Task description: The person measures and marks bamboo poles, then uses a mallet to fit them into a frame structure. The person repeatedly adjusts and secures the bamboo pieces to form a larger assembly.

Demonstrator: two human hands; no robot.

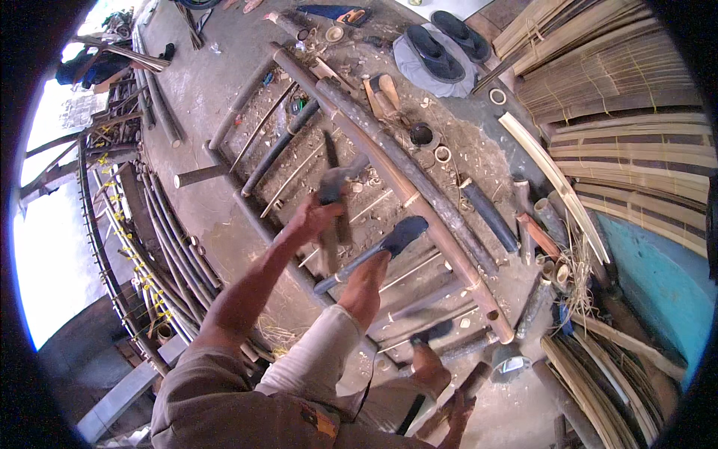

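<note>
Left hand (320, 217): fingers curled round blurred dark tool (333, 183), above bamboo frame (441, 241) | right hand (461, 409), near right: fingers wrapped on brown rod (474, 379)

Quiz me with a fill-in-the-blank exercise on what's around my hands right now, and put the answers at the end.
1. The hand over the bamboo frame, closed on a blurred tool, is the person's ____ hand.
2. Near the picture's lower edge, the other hand grips a piece coloured ____.
3. Toward the upper right lies a pair of flip-flops in the colour ____.
4. The handsaw near the top edge shows a bright ____ colour on its handle.

Missing words: left; brown; black; orange.
</note>
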